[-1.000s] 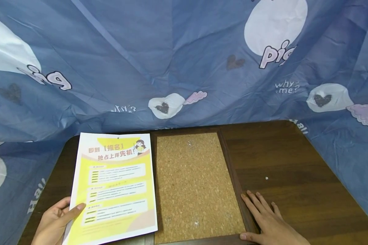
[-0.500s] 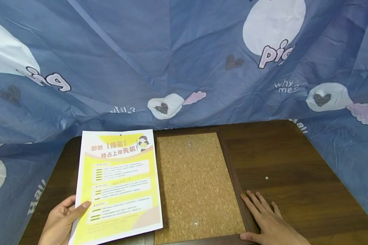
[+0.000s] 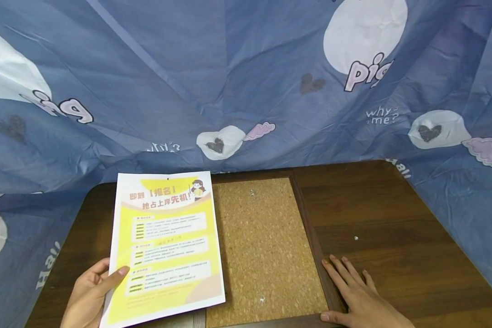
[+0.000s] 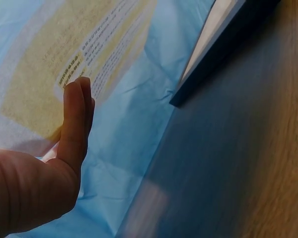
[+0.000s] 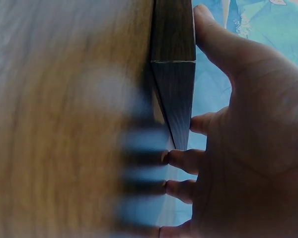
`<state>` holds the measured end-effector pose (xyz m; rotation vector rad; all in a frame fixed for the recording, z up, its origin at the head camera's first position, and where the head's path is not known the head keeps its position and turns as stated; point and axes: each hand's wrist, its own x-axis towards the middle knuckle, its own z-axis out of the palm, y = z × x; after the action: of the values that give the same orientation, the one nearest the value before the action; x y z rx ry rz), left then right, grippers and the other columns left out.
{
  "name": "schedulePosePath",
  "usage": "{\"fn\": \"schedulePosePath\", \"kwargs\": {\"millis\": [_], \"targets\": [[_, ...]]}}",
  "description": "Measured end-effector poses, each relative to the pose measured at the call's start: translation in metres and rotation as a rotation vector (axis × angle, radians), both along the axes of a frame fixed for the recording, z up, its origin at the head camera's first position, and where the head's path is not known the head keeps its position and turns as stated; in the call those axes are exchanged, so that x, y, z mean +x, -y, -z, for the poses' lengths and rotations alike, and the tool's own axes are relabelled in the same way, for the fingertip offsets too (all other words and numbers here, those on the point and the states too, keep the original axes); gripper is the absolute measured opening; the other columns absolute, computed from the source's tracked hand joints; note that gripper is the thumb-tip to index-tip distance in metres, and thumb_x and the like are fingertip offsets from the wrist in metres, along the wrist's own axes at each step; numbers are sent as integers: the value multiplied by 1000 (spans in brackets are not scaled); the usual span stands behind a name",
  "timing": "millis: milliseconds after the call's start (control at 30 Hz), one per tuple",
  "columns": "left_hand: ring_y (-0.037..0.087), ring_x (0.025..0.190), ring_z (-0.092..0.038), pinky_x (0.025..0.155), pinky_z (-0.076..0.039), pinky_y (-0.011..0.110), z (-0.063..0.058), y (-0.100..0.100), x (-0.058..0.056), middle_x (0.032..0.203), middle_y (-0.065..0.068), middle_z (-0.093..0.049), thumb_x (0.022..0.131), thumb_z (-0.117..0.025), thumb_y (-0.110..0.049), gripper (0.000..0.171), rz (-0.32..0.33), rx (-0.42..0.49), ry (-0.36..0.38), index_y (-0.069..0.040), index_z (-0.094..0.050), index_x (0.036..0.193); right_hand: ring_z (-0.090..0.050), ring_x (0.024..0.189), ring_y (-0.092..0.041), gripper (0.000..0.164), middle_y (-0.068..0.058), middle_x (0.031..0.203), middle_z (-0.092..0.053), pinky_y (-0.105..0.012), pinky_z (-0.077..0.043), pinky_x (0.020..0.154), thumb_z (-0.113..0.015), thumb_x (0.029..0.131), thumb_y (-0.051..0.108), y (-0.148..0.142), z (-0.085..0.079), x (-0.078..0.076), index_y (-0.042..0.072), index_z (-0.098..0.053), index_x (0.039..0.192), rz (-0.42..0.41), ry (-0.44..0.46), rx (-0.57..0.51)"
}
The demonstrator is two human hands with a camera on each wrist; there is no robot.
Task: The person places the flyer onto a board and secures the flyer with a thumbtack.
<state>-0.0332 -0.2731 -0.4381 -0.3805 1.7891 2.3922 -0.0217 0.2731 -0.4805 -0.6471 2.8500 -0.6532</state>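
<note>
My left hand (image 3: 89,294) pinches the lower left edge of a yellow and white printed poster (image 3: 168,255), thumb on its front and fingers behind. The poster is held up over the left part of a wood-framed cork board (image 3: 270,246), covering its left side. In the left wrist view the poster (image 4: 35,89) shows from its back, the print showing through. My right hand (image 3: 358,296) rests at the board's lower right corner, thumb against the frame (image 5: 174,34) and fingers spread along its right side and the table.
Clear pushpins (image 3: 252,193) sit at the top and bottom of the cork. Another small clear pin (image 3: 356,238) lies on the dark wooden table (image 3: 377,205) right of the board. A blue printed cloth (image 3: 246,82) hangs behind the table.
My left hand has carried the poster to the right and slightly upward, so it overlaps more of the board's left side. The right hand has stayed in place.
</note>
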Motion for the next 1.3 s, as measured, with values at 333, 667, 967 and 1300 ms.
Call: {"fn": "schedulePosePath", "kwargs": {"millis": [333, 667, 967, 1300], "targets": [[29, 88, -72, 70, -58, 44, 1, -13, -2, 101, 10, -74, 99, -57, 0, 24, 1, 11, -34, -18, -70, 108, -24, 137, -57, 102, -25, 156, -27, -86, -25, 83, -71, 82, 60, 1, 0, 1, 10, -23, 157, 1, -13, 14], [30, 88, -72, 71, -58, 43, 2, -21, -4, 102, 9, -74, 99, -59, -4, 19, 15, -40, -16, -18, -68, 108, -25, 137, -56, 102, -24, 157, -27, -86, -26, 83, -71, 82, 61, 1, -1, 0, 9, -24, 157, -4, -18, 14], [29, 88, -72, 71, -58, 42, 0, -31, -5, 101, 9, -74, 98, -61, -6, 15, 14, -69, -9, -16, -65, 108, -25, 136, -57, 102, -24, 157, -27, -86, -25, 83, -71, 82, 60, 0, 0, 1, 10, -24, 157, 3, -8, 7], [29, 87, -72, 71, -59, 40, -1, -39, -9, 100, 8, -74, 97, -63, -7, 16, -18, -89, 29, -12, -63, 112, -24, 136, -58, 102, -25, 157, -26, -86, -24, 82, -71, 82, 60, 1, -1, 1, 10, -23, 157, 0, -12, 2]]}}
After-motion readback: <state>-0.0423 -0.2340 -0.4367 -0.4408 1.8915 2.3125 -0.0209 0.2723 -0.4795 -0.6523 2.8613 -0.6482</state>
